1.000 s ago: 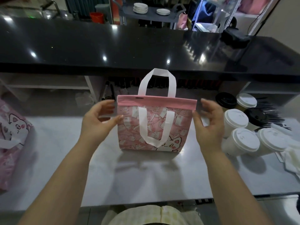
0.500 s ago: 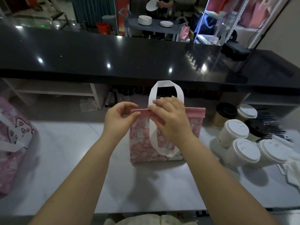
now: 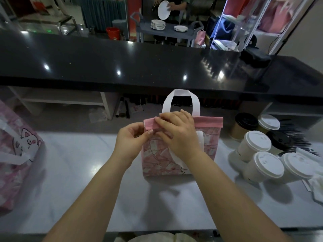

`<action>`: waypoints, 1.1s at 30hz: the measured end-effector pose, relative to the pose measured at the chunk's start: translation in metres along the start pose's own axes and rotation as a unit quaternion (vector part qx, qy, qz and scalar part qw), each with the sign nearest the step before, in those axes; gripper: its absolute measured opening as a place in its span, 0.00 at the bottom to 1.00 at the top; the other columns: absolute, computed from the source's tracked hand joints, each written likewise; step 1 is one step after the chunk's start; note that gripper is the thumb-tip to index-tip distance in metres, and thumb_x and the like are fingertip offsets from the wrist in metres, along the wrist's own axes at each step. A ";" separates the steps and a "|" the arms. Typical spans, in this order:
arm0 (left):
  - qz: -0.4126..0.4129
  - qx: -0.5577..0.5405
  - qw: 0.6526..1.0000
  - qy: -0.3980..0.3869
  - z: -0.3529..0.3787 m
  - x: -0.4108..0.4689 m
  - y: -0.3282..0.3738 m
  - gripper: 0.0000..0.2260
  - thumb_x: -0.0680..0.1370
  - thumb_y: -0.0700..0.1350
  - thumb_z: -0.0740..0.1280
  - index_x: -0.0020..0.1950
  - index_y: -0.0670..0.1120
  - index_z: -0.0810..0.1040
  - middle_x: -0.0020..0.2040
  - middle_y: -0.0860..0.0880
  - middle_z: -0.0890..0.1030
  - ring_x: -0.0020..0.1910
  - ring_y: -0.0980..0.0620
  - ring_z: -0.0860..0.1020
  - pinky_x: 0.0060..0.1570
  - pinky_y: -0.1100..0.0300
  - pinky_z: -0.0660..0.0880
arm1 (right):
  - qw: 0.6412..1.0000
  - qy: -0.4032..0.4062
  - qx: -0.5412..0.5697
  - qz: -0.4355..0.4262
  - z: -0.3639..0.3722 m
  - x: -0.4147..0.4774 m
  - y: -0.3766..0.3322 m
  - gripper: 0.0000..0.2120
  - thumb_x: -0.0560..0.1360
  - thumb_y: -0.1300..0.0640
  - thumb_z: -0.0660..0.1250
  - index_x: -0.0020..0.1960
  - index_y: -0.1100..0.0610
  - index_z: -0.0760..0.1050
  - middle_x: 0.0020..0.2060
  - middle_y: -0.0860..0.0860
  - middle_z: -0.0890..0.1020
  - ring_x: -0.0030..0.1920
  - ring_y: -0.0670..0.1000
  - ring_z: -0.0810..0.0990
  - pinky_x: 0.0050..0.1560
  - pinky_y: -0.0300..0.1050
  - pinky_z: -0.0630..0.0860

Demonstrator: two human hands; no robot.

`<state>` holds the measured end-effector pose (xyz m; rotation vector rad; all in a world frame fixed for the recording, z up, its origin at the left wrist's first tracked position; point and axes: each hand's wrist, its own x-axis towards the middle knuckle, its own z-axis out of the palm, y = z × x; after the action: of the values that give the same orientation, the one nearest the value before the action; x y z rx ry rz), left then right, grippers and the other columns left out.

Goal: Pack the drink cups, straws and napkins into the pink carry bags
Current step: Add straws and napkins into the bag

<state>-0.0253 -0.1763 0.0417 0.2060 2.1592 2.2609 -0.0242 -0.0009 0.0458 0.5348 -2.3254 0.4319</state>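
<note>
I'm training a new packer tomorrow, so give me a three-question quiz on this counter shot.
1. True or false: the left hand and the right hand both hold the top band of the pink carry bag.
2. Where do the lidded cups stand? A) left of the held bag B) right of the held bag C) inside the held bag
3. Fill in: ___ of the cups have black lids.
Key: 1 true; 2 B; 3 two.
</note>
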 end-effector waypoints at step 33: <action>0.147 0.294 0.944 0.033 0.010 0.008 0.021 0.05 0.74 0.49 0.74 0.48 0.53 0.82 0.45 0.59 0.81 0.47 0.60 0.77 0.48 0.56 0.78 | 0.983 -0.042 0.108 0.139 -0.047 0.013 0.037 0.08 0.69 0.56 0.77 0.46 0.57 0.84 0.45 0.47 0.84 0.51 0.49 0.78 0.57 0.56 0.73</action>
<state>-0.0307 -0.1668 0.0641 0.4879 2.9591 1.6674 -0.0251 0.0484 0.0821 0.3326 -2.4594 0.8146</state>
